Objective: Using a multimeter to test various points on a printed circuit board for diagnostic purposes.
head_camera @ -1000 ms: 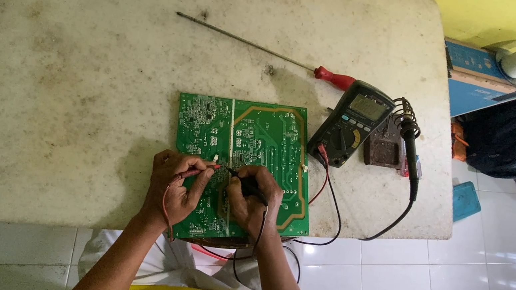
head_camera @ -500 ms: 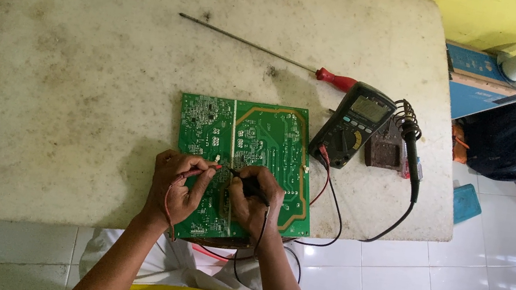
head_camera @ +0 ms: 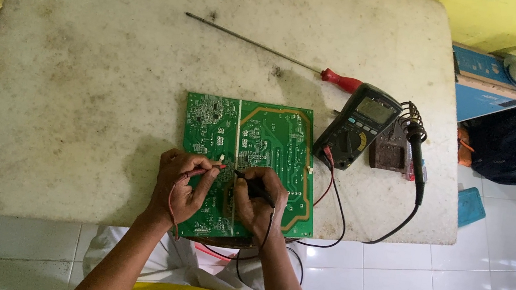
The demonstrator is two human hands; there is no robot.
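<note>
White floor tiles show under a worn, pale table (head_camera: 80,73). Near the table's 6 o'clock edge lies a green circuit board (head_camera: 273,134), flat on the top. The left hand (head_camera: 182,185) rests on the board's lower left part, its fingers curled around a thin red probe (head_camera: 213,168) that points toward 3 o'clock. The right hand (head_camera: 257,199) sits just beside it, at 3 o'clock from it, pinching a black probe (head_camera: 252,183) that points toward 9 o'clock. The two tips almost meet on the board. At 1 o'clock from the hands lies a long screwdriver (head_camera: 265,48) with a red handle. At 2 o'clock sits a dark meter (head_camera: 358,125), touching the board's right edge. Just past it stands a soldering iron (head_camera: 417,161) in its holder.
</note>
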